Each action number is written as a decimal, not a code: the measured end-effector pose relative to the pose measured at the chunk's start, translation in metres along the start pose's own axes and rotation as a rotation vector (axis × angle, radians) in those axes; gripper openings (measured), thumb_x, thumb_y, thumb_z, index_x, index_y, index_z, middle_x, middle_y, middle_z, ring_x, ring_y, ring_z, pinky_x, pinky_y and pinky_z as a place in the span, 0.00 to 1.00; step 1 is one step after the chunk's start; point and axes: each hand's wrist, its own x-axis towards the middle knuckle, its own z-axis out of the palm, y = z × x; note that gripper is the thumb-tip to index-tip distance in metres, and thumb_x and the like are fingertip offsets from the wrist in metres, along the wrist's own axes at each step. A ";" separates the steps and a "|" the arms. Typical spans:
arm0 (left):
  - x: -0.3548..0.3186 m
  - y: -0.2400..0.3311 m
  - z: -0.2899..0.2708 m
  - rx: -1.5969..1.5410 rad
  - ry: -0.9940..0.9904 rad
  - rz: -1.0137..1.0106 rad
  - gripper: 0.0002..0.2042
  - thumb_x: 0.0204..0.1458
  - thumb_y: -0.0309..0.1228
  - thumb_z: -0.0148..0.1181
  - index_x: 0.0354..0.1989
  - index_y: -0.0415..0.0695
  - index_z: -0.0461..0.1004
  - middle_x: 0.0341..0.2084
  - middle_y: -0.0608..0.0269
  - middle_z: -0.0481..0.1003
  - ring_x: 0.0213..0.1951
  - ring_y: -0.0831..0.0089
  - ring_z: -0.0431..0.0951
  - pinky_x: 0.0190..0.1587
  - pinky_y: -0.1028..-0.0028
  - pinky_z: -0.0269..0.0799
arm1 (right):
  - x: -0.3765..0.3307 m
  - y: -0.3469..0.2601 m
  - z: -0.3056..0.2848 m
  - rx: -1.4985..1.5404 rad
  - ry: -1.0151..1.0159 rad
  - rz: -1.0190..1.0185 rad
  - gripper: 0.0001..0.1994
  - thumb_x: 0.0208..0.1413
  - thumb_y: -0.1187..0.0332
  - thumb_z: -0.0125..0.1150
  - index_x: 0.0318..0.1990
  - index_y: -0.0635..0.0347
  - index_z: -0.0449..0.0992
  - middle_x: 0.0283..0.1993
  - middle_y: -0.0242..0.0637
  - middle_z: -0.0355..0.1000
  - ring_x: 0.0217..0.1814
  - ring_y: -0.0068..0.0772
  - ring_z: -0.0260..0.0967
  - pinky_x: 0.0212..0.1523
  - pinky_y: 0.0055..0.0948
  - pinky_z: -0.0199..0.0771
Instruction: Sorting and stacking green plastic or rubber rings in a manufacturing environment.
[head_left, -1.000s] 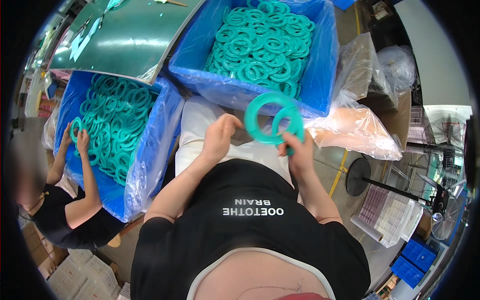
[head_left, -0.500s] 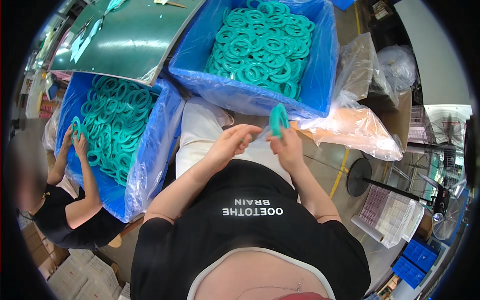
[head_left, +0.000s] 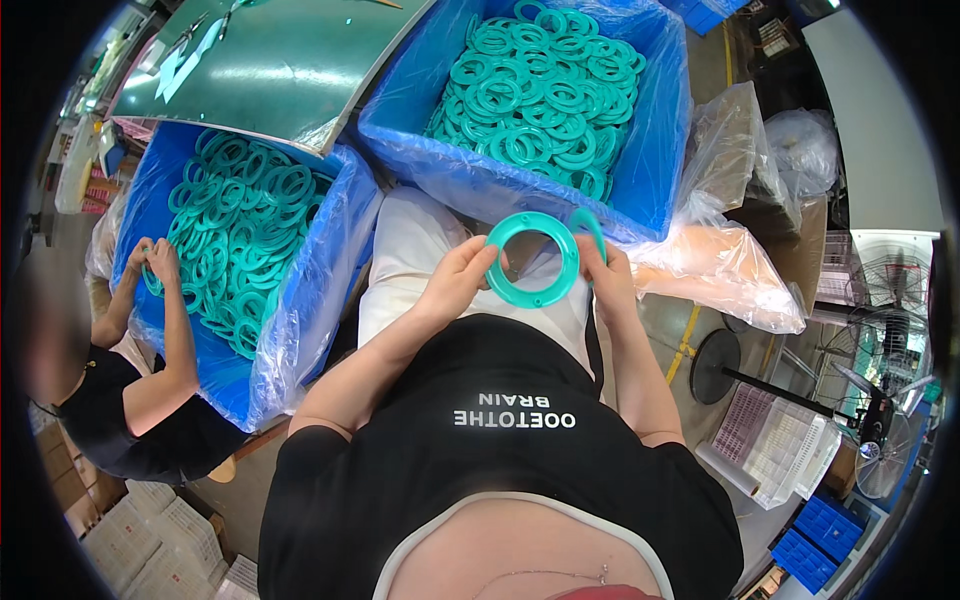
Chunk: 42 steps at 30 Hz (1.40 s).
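Observation:
A flat teal plastic ring (head_left: 531,221) faces me above my lap, its open centre showing white trousers behind. My left hand (head_left: 462,277) pinches its left edge between thumb and fingers. A second teal ring (head_left: 589,226), seen nearly edge-on, is gripped in my right hand (head_left: 611,278), which is beside the first ring's right edge. Whether those right fingers also touch the first ring, I cannot tell. Just beyond my hands stands a blue plastic-lined box (head_left: 405,135) heaped with teal rings (head_left: 550,85).
Another lined blue box (head_left: 225,385) of teal rings is at left, where a co-worker's hands (head_left: 155,262) handle a ring. A green table (head_left: 270,65) with scissors lies beyond it. Plastic-wrapped material (head_left: 715,280) and a standing fan (head_left: 880,440) are on the right.
My left hand, previously without a ring, now grips one turned face-on. The right hand has moved right and holds a ring edge-on. My view has shifted slightly.

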 end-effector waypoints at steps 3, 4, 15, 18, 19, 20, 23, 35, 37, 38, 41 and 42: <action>0.000 0.005 -0.002 0.065 -0.048 0.008 0.11 0.61 0.37 0.43 0.36 0.44 0.70 0.18 0.76 0.62 0.19 0.87 0.53 0.22 0.83 0.50 | 0.002 -0.001 -0.001 0.345 -0.440 0.446 0.12 0.54 0.62 0.59 0.32 0.64 0.77 0.19 0.25 0.66 0.18 0.13 0.55 0.19 0.16 0.52; 0.000 0.006 -0.002 -0.012 -0.075 -0.016 0.11 0.61 0.37 0.43 0.36 0.45 0.70 0.17 0.77 0.61 0.19 0.87 0.52 0.21 0.83 0.48 | 0.001 -0.002 0.004 0.346 -0.443 0.446 0.12 0.54 0.62 0.59 0.32 0.64 0.77 0.19 0.25 0.66 0.18 0.13 0.55 0.19 0.16 0.52; -0.007 -0.012 -0.002 -0.141 -0.077 -0.082 0.10 0.61 0.37 0.45 0.41 0.45 0.67 0.14 0.81 0.51 0.15 0.89 0.47 0.18 0.84 0.41 | -0.030 -0.013 0.030 0.187 -0.125 0.183 0.12 0.53 0.61 0.61 0.31 0.63 0.77 0.23 0.29 0.71 0.22 0.15 0.63 0.24 0.17 0.62; -0.004 -0.018 -0.006 -0.152 -0.104 -0.165 0.09 0.61 0.36 0.44 0.41 0.45 0.67 0.15 0.80 0.52 0.15 0.89 0.48 0.18 0.84 0.41 | -0.033 -0.013 0.025 0.034 -0.141 0.087 0.12 0.54 0.61 0.60 0.33 0.62 0.78 0.23 0.30 0.71 0.23 0.15 0.66 0.25 0.18 0.64; -0.004 -0.019 -0.006 -0.181 -0.144 -0.180 0.09 0.61 0.34 0.43 0.41 0.45 0.68 0.15 0.80 0.52 0.16 0.89 0.49 0.18 0.85 0.42 | -0.032 -0.010 0.023 0.038 -0.131 0.097 0.12 0.54 0.61 0.60 0.32 0.62 0.78 0.23 0.30 0.71 0.22 0.16 0.65 0.25 0.18 0.64; -0.004 -0.019 -0.003 -0.178 -0.148 -0.182 0.09 0.61 0.34 0.43 0.41 0.45 0.68 0.15 0.80 0.52 0.16 0.89 0.49 0.18 0.85 0.42 | -0.032 -0.008 0.021 0.041 -0.121 0.108 0.12 0.54 0.61 0.60 0.32 0.62 0.78 0.23 0.29 0.71 0.22 0.16 0.65 0.25 0.18 0.64; -0.006 -0.015 0.009 -0.062 -0.101 -0.172 0.09 0.60 0.29 0.40 0.42 0.44 0.68 0.16 0.78 0.54 0.18 0.89 0.50 0.19 0.85 0.44 | -0.030 -0.008 0.009 0.087 -0.147 0.081 0.11 0.54 0.61 0.60 0.32 0.62 0.78 0.23 0.29 0.71 0.20 0.16 0.64 0.24 0.18 0.64; 0.002 -0.018 0.005 -0.309 -0.218 -0.278 0.11 0.52 0.26 0.43 0.33 0.38 0.74 0.19 0.73 0.61 0.19 0.86 0.53 0.20 0.85 0.47 | 0.036 -0.036 -0.110 1.043 0.394 -0.057 0.27 0.60 0.45 0.42 0.42 0.66 0.71 0.20 0.24 0.51 0.22 0.20 0.46 0.27 0.25 0.49; 0.003 -0.015 0.010 -0.266 -0.200 -0.251 0.12 0.54 0.30 0.43 0.34 0.38 0.74 0.19 0.73 0.61 0.20 0.86 0.54 0.21 0.85 0.48 | 0.026 -0.027 -0.082 1.021 0.171 -0.005 0.29 0.60 0.44 0.38 0.40 0.66 0.72 0.20 0.25 0.54 0.22 0.21 0.49 0.27 0.24 0.51; 0.003 -0.013 0.012 -0.221 -0.181 -0.227 0.13 0.57 0.33 0.44 0.34 0.38 0.74 0.19 0.73 0.62 0.20 0.85 0.54 0.22 0.85 0.48 | 0.018 -0.021 -0.065 0.993 -0.049 0.047 0.31 0.61 0.43 0.35 0.37 0.66 0.73 0.20 0.26 0.57 0.22 0.22 0.52 0.27 0.24 0.53; 0.004 -0.007 0.017 -0.258 -0.116 -0.231 0.18 0.60 0.41 0.44 0.35 0.39 0.74 0.20 0.75 0.61 0.21 0.86 0.56 0.23 0.85 0.49 | -0.008 -0.013 -0.026 0.451 -0.292 -0.032 0.31 0.54 0.39 0.42 0.31 0.63 0.74 0.20 0.31 0.66 0.24 0.25 0.62 0.27 0.28 0.60; 0.003 -0.006 0.018 -0.256 -0.106 -0.232 0.18 0.60 0.41 0.44 0.35 0.39 0.74 0.20 0.75 0.61 0.21 0.86 0.56 0.23 0.85 0.49 | -0.014 -0.014 -0.015 0.262 -0.398 -0.064 0.29 0.51 0.39 0.48 0.30 0.62 0.74 0.20 0.33 0.67 0.23 0.27 0.65 0.27 0.30 0.63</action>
